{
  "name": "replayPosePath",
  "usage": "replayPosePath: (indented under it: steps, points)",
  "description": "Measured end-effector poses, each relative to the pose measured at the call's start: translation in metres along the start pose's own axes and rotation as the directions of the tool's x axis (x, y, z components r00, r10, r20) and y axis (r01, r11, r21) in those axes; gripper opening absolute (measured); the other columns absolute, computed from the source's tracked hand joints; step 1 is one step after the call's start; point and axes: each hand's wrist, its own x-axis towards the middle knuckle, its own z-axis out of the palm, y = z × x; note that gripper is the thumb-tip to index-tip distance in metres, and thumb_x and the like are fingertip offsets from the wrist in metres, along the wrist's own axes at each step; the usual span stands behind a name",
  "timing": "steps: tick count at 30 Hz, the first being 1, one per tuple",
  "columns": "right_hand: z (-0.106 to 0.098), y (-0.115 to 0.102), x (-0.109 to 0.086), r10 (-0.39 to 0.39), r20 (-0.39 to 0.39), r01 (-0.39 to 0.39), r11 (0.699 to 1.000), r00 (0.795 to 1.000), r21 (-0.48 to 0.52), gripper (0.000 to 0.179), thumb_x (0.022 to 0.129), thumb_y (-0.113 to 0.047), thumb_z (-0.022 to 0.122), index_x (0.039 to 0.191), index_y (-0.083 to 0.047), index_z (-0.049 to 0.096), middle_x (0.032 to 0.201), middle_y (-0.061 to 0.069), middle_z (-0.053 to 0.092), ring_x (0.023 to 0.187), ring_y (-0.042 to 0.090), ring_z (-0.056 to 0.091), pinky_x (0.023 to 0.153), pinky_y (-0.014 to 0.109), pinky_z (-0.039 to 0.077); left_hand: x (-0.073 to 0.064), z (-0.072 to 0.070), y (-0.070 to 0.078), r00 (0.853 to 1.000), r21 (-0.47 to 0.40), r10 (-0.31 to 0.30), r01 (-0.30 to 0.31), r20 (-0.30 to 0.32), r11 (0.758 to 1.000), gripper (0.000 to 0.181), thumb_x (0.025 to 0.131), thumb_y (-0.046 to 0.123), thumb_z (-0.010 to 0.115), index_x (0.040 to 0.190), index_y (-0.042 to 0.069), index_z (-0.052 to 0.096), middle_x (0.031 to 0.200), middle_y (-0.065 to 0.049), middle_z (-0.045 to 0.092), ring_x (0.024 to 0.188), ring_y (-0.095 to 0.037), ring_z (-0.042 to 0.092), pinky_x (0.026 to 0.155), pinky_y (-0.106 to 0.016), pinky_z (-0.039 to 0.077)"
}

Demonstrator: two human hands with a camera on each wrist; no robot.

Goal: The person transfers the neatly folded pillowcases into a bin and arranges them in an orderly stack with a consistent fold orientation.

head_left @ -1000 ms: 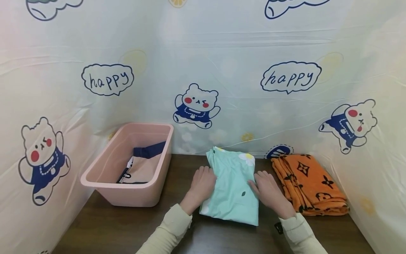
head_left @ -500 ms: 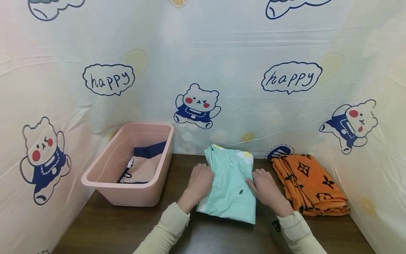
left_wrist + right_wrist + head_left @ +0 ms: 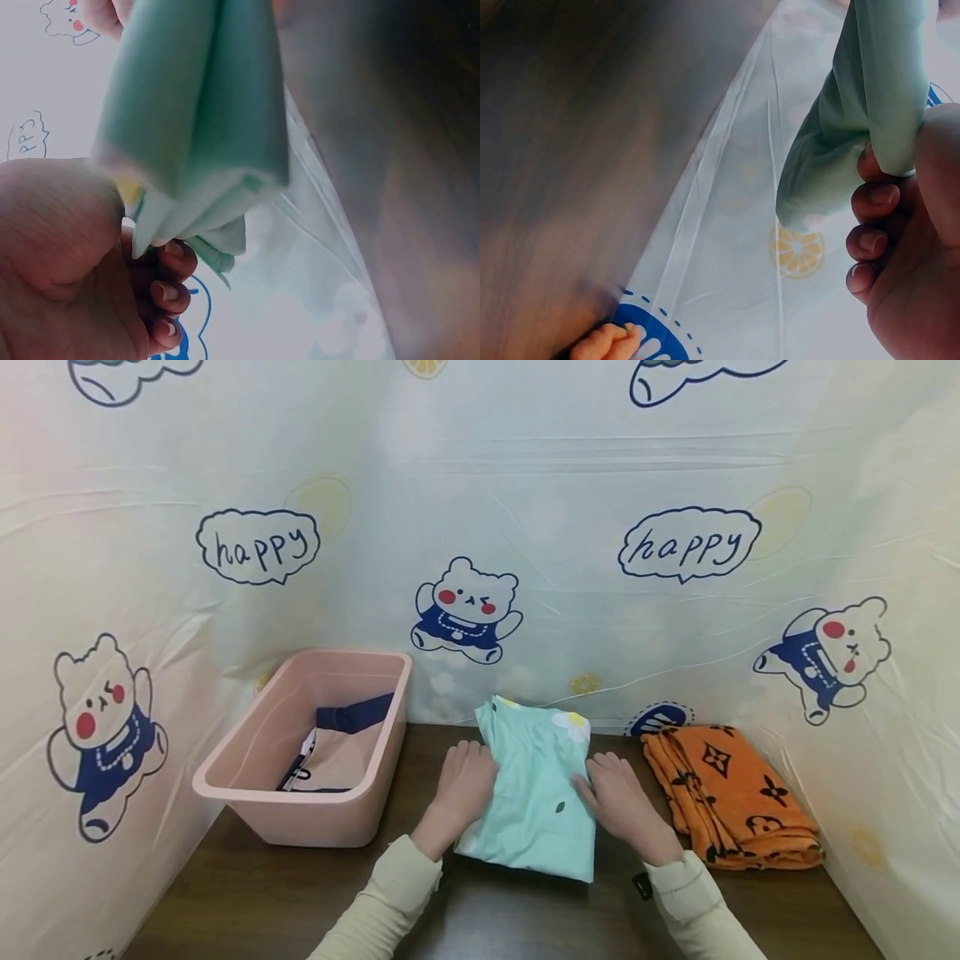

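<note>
A folded mint-green cloth [image 3: 536, 802] with daisy prints hangs between both hands in the head view, its layers showing in the left wrist view. My left hand [image 3: 463, 785] grips its left side, thumb and curled fingers around the edge. On the opposite side my right hand [image 3: 622, 797] holds the right edge, with the curled fingers [image 3: 870, 241] under the cloth in the right wrist view. Both wrist views show the cloth's folds [image 3: 195, 105] raised off the wooden table [image 3: 397, 187].
At the left stands a pink plastic bin [image 3: 307, 822] holding a folded pale and navy cloth [image 3: 345, 752]. A folded orange cloth [image 3: 742, 802] with black motifs lies to the right of my right hand. A printed curtain [image 3: 525, 468] surrounds the table at the back and sides.
Both hands have carried the mint-green cloth a little to the left and slightly farther back. Their grip looks the same. The bin and the orange cloth have not moved.
</note>
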Motion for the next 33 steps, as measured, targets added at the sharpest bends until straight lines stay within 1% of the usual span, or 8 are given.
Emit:
replayPosePath:
  steps: [3, 6, 10, 12, 16, 18, 25, 33]
  points:
    - [0.0, -0.001, 0.001, -0.009, -0.01, 0.009, 1.0, 1.0, -0.008, 0.034, 0.102, -0.025, 0.062, 0.075, -0.012, 0.047, 0.068, -0.001, 0.036, 0.069, 0.019, 0.034, 0.069, 0.034, 0.03, 0.0, -0.001, -0.002, 1.0, -0.035, -0.019, 0.019, 0.006, 0.999, 0.032, 0.1, 0.017, 0.063, 0.07, 0.005, 0.06, 0.068, -0.007, 0.051, 0.064, -0.019, 0.04, 0.061, -0.029, 0.033]
    - [0.0, -0.003, 0.003, -0.008, -0.002, 0.008, 1.0, 1.0, -0.001, 0.033, 0.102, -0.025, 0.061, 0.075, -0.012, 0.048, 0.069, -0.001, 0.037, 0.07, 0.019, 0.035, 0.07, 0.034, 0.031, -0.001, -0.003, -0.005, 1.0, -0.06, -0.029, 0.028, -0.007, 0.998, 0.033, 0.1, 0.019, 0.063, 0.071, 0.004, 0.06, 0.069, -0.008, 0.051, 0.064, -0.02, 0.04, 0.061, -0.03, 0.035]
    - [-0.001, -0.007, 0.006, 0.012, 0.012, -0.012, 1.0, 1.0, 0.004, 0.031, 0.103, -0.027, 0.06, 0.077, -0.012, 0.05, 0.07, -0.002, 0.039, 0.072, 0.019, 0.037, 0.071, 0.035, 0.03, -0.001, -0.004, -0.008, 0.999, -0.067, -0.037, 0.035, -0.02, 0.997, 0.032, 0.1, 0.019, 0.063, 0.072, 0.002, 0.062, 0.069, -0.009, 0.052, 0.064, -0.021, 0.043, 0.061, -0.031, 0.037]
    - [-0.001, -0.008, 0.007, 0.024, 0.018, -0.024, 1.0, 1.0, 0.004, 0.03, 0.103, -0.028, 0.06, 0.079, -0.012, 0.052, 0.071, -0.002, 0.041, 0.073, 0.019, 0.038, 0.072, 0.035, 0.03, -0.002, -0.004, -0.009, 0.999, -0.073, -0.045, 0.044, -0.015, 0.996, 0.031, 0.1, 0.019, 0.063, 0.074, 0.002, 0.063, 0.07, -0.009, 0.053, 0.065, -0.021, 0.043, 0.062, -0.031, 0.038]
    - [-0.001, -0.011, 0.009, 0.043, 0.036, -0.043, 0.999, 0.998, 0.013, 0.028, 0.103, -0.029, 0.06, 0.082, -0.011, 0.055, 0.073, -0.002, 0.043, 0.075, 0.02, 0.04, 0.073, 0.035, 0.031, -0.002, -0.006, -0.011, 0.998, -0.078, -0.058, 0.058, 0.009, 0.995, 0.029, 0.101, 0.019, 0.062, 0.079, 0.001, 0.065, 0.071, -0.009, 0.053, 0.066, -0.022, 0.043, 0.064, -0.031, 0.037]
    - [-0.002, -0.013, 0.01, 0.045, 0.046, -0.046, 0.999, 0.998, 0.017, 0.028, 0.103, -0.029, 0.059, 0.083, -0.01, 0.056, 0.073, -0.001, 0.044, 0.075, 0.02, 0.04, 0.073, 0.035, 0.031, -0.003, -0.008, -0.012, 0.998, -0.078, -0.06, 0.061, 0.011, 0.995, 0.028, 0.101, 0.019, 0.062, 0.08, 0.001, 0.066, 0.071, -0.009, 0.052, 0.066, -0.022, 0.042, 0.064, -0.031, 0.037]
    - [-0.003, -0.015, 0.012, 0.041, 0.05, -0.042, 0.999, 0.998, 0.017, 0.027, 0.103, -0.03, 0.059, 0.085, -0.01, 0.057, 0.074, -0.001, 0.044, 0.076, 0.019, 0.041, 0.073, 0.036, 0.032, -0.005, -0.014, -0.015, 0.998, -0.073, -0.06, 0.058, -0.03, 0.996, 0.029, 0.1, 0.018, 0.063, 0.077, 0.0, 0.066, 0.07, -0.009, 0.052, 0.065, -0.022, 0.043, 0.062, -0.03, 0.035]
    - [-0.006, -0.019, 0.014, 0.033, 0.038, -0.034, 0.999, 0.999, 0.027, 0.027, 0.103, -0.029, 0.06, 0.086, -0.008, 0.059, 0.074, -0.002, 0.045, 0.076, 0.019, 0.042, 0.073, 0.035, 0.032, -0.005, -0.018, -0.019, 0.997, -0.058, -0.066, 0.064, -0.03, 0.996, 0.028, 0.1, 0.018, 0.063, 0.08, 0.0, 0.067, 0.07, -0.009, 0.053, 0.065, -0.021, 0.043, 0.061, -0.029, 0.033]
